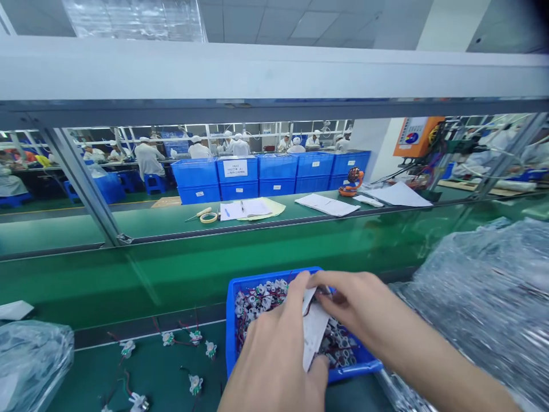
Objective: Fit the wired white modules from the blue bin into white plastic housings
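A blue bin (pixel 230 320) in front of me holds many small white parts (pixel 261 294) with red and black wires. My left hand (pixel 272 355) is over the bin, its thumb and fingers closed on a flat white piece of paper (pixel 315 329). Above the bin's right side, my right hand (pixel 358 297) has its fingers bent together at the paper's upper edge. A dark wire shows by those fingertips, but what they pinch is mostly hidden. Left of the bin, several wired parts with green boards (pixel 195 384) lie apart on the dark green bench (pixel 171 366).
Clear plastic bags (pixel 484 309) are heaped at the right, and another plastic bag (pixel 34 360) lies at the left. A raised green ledge (pixel 197 230) carries open papers (pixel 246 208), a tape roll (pixel 209 217) and an orange fan (pixel 352 182). Blue crates and seated people are beyond.
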`<state>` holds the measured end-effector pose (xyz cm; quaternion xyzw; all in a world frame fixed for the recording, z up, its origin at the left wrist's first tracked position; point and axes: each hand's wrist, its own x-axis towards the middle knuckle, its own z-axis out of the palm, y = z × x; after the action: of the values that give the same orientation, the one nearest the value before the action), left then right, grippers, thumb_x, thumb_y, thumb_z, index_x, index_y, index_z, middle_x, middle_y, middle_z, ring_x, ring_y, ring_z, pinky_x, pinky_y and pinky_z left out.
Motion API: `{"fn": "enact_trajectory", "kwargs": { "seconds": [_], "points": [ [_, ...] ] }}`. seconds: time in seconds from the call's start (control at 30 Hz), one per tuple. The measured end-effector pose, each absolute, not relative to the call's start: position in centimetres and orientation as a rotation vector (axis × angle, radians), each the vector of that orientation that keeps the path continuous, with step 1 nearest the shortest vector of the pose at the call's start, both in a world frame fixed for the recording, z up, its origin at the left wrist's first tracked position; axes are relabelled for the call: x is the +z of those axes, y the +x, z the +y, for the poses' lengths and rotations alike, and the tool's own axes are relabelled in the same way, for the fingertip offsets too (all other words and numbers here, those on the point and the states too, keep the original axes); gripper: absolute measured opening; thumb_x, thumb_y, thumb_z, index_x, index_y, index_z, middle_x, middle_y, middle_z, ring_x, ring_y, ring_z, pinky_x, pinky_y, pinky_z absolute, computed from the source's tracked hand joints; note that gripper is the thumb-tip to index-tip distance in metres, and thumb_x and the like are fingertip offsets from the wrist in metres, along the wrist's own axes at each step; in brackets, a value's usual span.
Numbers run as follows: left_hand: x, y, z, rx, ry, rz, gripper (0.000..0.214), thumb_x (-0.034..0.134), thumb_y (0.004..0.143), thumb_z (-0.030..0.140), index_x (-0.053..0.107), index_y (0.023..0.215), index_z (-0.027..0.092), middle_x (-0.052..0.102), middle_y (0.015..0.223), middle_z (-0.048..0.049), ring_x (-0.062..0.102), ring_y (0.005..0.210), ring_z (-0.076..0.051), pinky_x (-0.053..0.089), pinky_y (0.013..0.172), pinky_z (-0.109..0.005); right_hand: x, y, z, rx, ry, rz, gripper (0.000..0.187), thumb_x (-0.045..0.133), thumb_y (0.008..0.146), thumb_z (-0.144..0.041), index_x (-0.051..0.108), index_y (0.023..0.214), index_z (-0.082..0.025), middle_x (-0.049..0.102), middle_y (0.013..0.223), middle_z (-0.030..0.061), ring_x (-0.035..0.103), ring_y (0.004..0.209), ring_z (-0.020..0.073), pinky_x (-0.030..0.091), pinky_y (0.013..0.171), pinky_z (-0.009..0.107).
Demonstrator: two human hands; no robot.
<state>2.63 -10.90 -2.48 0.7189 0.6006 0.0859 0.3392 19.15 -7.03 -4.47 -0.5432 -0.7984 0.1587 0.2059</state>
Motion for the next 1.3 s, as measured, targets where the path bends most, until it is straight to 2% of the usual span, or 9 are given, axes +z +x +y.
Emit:
{"fn": "enact_trajectory", "kwargs": {
  "seconds": [0.1, 0.23, 0.3, 0.4, 0.5, 0.63, 0.77, 1.1, 1.3],
  "points": [
    [-1.8, 3.3, -11.0, 0.290, 1.820, 1.472, 0.105, 0.071, 0.083, 0.028, 0.000, 0.158, 0.047, 0.039, 0.160, 0.0050, 0.043, 0.142, -0.034, 0.046, 0.110, -0.043, -2.5, 21.3, -4.5, 0.166, -1.693, -2.260, 0.024, 0.056, 0.090, -0.013, 0.076, 0.097, -0.026, 0.078, 0.085, -0.0016, 0.071, 0.073, 0.0186, 0.049, 0.065, 0.025],
    [-1.8, 2.6, -10.6, 0.227, 1.819, 1.543, 0.099, 0.068, 0.086, 0.031, 0.002, 0.158, 0.045, 0.017, 0.168, 0.0072, 0.016, 0.154, -0.037, 0.027, 0.120, -0.060, -1.3, 25.3, 2.3, 0.071, -1.946, -2.169, 0.020, 0.060, 0.093, -0.011, 0.075, 0.101, -0.021, 0.076, 0.086, 0.0027, 0.070, 0.074, 0.0193, 0.052, 0.076, 0.032],
    [-2.4, 1.7, -10.1, 0.110, 1.849, 1.587, 0.088, 0.063, 0.088, 0.032, 0.015, 0.160, 0.036, 0.024, 0.167, -0.0005, 0.021, 0.152, -0.039, 0.028, 0.119, -0.062, -2.6, 26.9, 6.1, 0.147, -2.075, -2.130, 0.010, 0.063, 0.096, -0.017, 0.071, 0.102, -0.016, 0.073, 0.088, 0.0029, 0.069, 0.071, 0.0160, 0.055, 0.076, 0.033],
    [-3.6, 0.3, -9.3, -0.048, 1.892, 1.599, 0.068, 0.058, 0.088, 0.034, 0.043, 0.153, 0.024, 0.047, 0.155, -0.0134, 0.041, 0.141, -0.041, 0.038, 0.112, -0.059, -6.4, 28.0, 10.7, 0.325, -2.228, -2.092, 0.020, 0.065, 0.099, -0.031, 0.067, 0.109, -0.015, 0.070, 0.104, 0.0048, 0.069, 0.083, 0.0170, 0.059, 0.075, 0.034],
    [-4.6, -0.2, -8.7, -0.127, 1.911, 1.553, 0.061, 0.054, 0.088, 0.045, 0.058, 0.142, 0.017, 0.061, 0.137, -0.0201, 0.053, 0.126, -0.043, 0.047, 0.102, -0.059, -10.7, 28.0, 13.0, 0.486, -2.298, -2.081, 0.025, 0.065, 0.099, -0.033, 0.065, 0.117, -0.016, 0.068, 0.113, 0.0068, 0.069, 0.091, 0.0194, 0.060, 0.078, 0.037],
    [-5.1, -0.4, -8.4, -0.180, 1.934, 1.560, 0.061, 0.052, 0.089, 0.052, 0.062, 0.137, 0.015, 0.063, 0.132, -0.0221, 0.057, 0.121, -0.044, 0.051, 0.096, -0.059, -14.4, 27.9, 14.2, 0.628, -2.288, -2.101, 0.027, 0.064, 0.099, -0.033, 0.063, 0.121, -0.016, 0.067, 0.116, 0.0074, 0.069, 0.093, 0.0200, 0.060, 0.078, 0.038],
    [-5.3, -1.1, -8.8, -0.131, 1.903, 1.624, 0.056, 0.058, 0.086, 0.039, 0.062, 0.138, 0.019, 0.064, 0.133, -0.0192, 0.057, 0.123, -0.043, 0.049, 0.097, -0.060, -15.6, 28.7, 14.6, 0.655, -2.219, -2.150, 0.027, 0.065, 0.099, -0.033, 0.064, 0.120, -0.016, 0.067, 0.116, 0.0073, 0.069, 0.094, 0.0205, 0.059, 0.079, 0.038],
    [-5.2, -1.1, -8.7, -0.192, 1.960, 1.662, 0.054, 0.056, 0.086, 0.026, 0.061, 0.139, 0.014, 0.063, 0.136, -0.0193, 0.055, 0.127, -0.041, 0.046, 0.103, -0.058, -11.7, 31.9, 9.4, 0.454, -2.002, -2.260, 0.032, 0.065, 0.099, -0.031, 0.061, 0.128, -0.018, 0.063, 0.130, 0.0095, 0.065, 0.109, 0.0245, 0.055, 0.093, 0.047],
    [-5.5, -0.5, -9.3, -0.166, 1.985, 1.661, 0.044, 0.052, 0.092, 0.026, 0.065, 0.134, 0.017, 0.063, 0.138, -0.0158, 0.058, 0.127, -0.035, 0.047, 0.103, -0.047, -9.6, 36.3, -2.8, 0.458, -1.915, -2.349, 0.031, 0.059, 0.088, -0.012, 0.074, 0.111, -0.027, 0.078, 0.106, 0.0029, 0.072, 0.094, 0.0212, 0.052, 0.085, 0.031]
  ]
}}
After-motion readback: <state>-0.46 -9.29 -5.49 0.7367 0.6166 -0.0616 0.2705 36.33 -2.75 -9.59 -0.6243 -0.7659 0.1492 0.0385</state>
